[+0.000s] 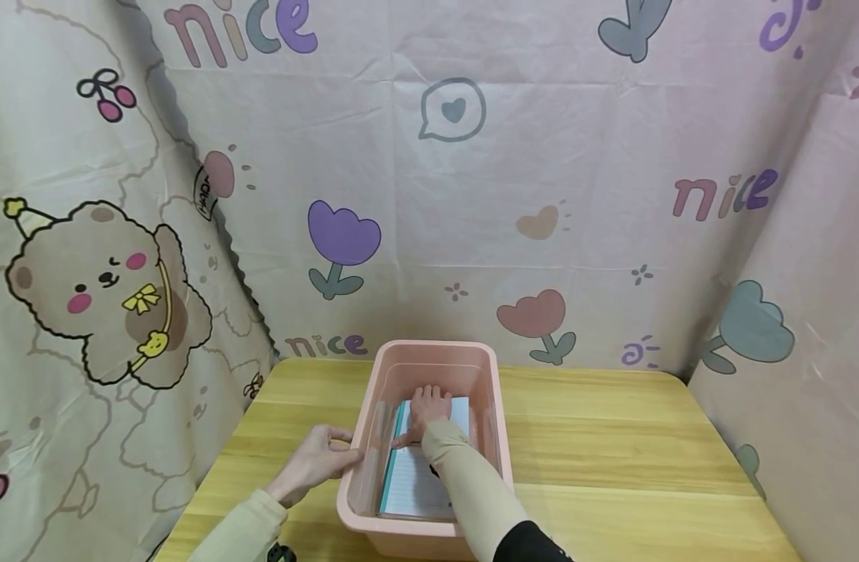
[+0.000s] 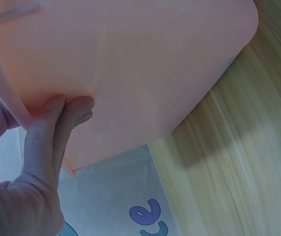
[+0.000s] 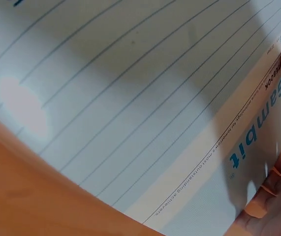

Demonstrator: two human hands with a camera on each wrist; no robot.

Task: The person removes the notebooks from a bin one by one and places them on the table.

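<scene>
A pink plastic bin (image 1: 502,433) stands on the wooden table, its long side running away from me. My left hand (image 1: 315,464) pinches the bin's left rim; the left wrist view shows two fingers (image 2: 76,113) against the outer wall and the thumb over the rim. Inside the bin lies a lined notebook (image 1: 410,488) with a teal left edge and "Gambit" printed on its cover. My right hand (image 1: 429,414) reaches in and grips the notebook near its far end. In the right wrist view its thumb is at the teal edge and the fingertips (image 3: 258,204) curl at the far edge.
The bin sits on a light wooden table (image 1: 612,445), near its back edge. Behind and on both sides hangs a printed cloth (image 1: 443,218). A small black object (image 1: 280,553) shows by my left sleeve.
</scene>
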